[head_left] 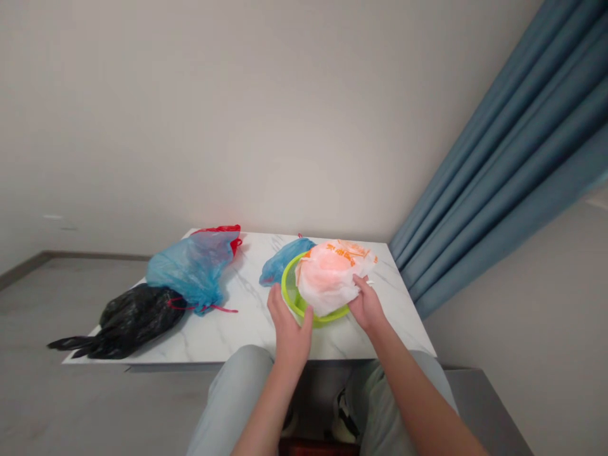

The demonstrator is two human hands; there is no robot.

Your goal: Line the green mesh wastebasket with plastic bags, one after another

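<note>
White bag, lower centre of frame, overlaps a green basket, right hand clamping the bag between its fingers, left hand at the rim, fingers apart.

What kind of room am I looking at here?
Probably a room in a home, though an office or a staged set is possible: a long blue curtain, a plain pale wall and a marble-patterned table suggest it.

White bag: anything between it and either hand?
Right hand: nothing visible; it grips the bag at the lower right edge. Left hand: the green basket is in the way, its near-left rim lying between that hand and the bag.
</note>
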